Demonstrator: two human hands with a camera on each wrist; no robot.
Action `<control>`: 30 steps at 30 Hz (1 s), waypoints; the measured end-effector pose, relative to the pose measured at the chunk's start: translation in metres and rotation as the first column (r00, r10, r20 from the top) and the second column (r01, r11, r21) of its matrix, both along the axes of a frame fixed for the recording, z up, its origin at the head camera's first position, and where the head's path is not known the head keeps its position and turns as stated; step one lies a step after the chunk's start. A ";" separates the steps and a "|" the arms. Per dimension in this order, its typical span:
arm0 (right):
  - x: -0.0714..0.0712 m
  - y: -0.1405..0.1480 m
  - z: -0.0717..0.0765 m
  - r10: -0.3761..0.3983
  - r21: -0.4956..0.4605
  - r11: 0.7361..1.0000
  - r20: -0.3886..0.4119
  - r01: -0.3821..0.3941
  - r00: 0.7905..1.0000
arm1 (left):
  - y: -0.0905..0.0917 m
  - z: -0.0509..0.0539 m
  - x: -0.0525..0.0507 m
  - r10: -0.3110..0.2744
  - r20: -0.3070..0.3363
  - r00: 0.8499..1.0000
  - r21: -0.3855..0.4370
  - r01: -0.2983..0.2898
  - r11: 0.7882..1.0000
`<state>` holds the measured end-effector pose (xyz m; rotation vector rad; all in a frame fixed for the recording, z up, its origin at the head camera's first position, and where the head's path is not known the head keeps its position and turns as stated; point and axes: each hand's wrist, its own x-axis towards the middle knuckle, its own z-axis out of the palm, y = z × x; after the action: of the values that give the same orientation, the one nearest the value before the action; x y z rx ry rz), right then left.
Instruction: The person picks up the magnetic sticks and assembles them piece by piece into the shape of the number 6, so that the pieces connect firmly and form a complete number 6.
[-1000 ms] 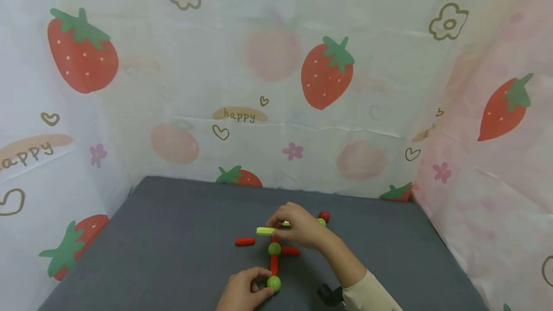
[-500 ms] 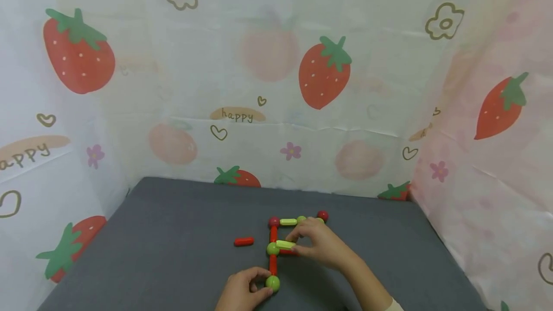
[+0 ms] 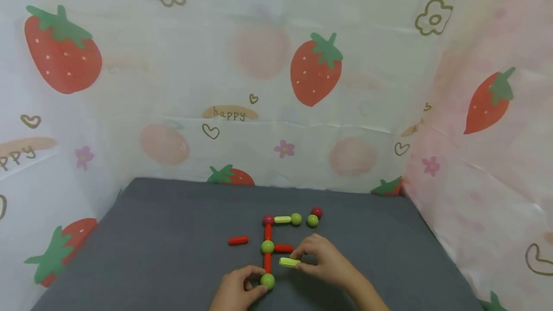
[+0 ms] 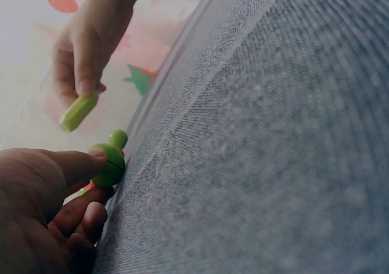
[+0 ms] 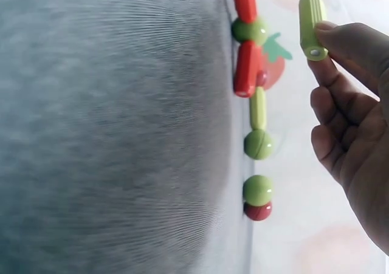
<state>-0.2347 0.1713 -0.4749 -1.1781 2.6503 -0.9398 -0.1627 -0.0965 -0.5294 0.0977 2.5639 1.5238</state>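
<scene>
My left hand (image 3: 238, 288) pinches the green ball (image 3: 267, 281) at the near end of a joined chain. From that ball a red rod (image 3: 268, 263) runs to a middle green ball (image 3: 267, 246), and another red rod (image 3: 268, 232) goes on to a red ball (image 3: 268, 220). A third red rod (image 3: 283, 248) points right from the middle ball. At the far end a yellow-green rod (image 3: 282, 220) links the red ball to a green ball (image 3: 295, 219). Between thumb and fingers, my right hand (image 3: 326, 260) holds a loose yellow-green rod (image 5: 312, 28) above the table.
On the dark table (image 3: 181, 234), a loose red rod (image 3: 238, 240) lies left of the chain. Behind and to the right, a green ball (image 3: 313, 221) and a red ball (image 3: 317, 212) sit together. Printed cloth (image 3: 181, 76) surrounds the table's back and sides.
My right hand has moved from over the far part of the chain toward the near right, carrying the yellow-green rod. The left hand keeps its hold on the near ball. The view has shifted slightly.
</scene>
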 end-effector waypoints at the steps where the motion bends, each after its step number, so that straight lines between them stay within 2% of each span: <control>1: 0.000 0.000 -0.002 0.005 -0.005 1.000 0.004 -0.005 1.000 | -0.001 0.001 0.000 0.004 0.001 1.000 -0.006 -0.004 1.000; 7: 0.002 0.001 -0.013 0.017 -0.022 1.000 0.030 -0.016 0.999 | -0.001 0.003 -0.001 0.014 0.008 1.000 -0.029 -0.013 0.999; 13: 0.005 0.003 -0.022 0.009 -0.006 1.000 0.097 -0.009 0.995 | 0.001 0.003 0.000 0.022 -0.006 1.000 -0.026 -0.022 0.999; 30: 0.014 -0.002 -0.036 0.019 -0.033 0.999 0.174 -0.014 0.985 | 0.000 0.003 -0.001 0.013 0.018 1.000 -0.024 -0.013 1.000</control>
<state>-0.2204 0.1690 -0.5111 -1.0686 2.4936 -1.0347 -0.1636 -0.0967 -0.5268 0.0648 2.5730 1.4912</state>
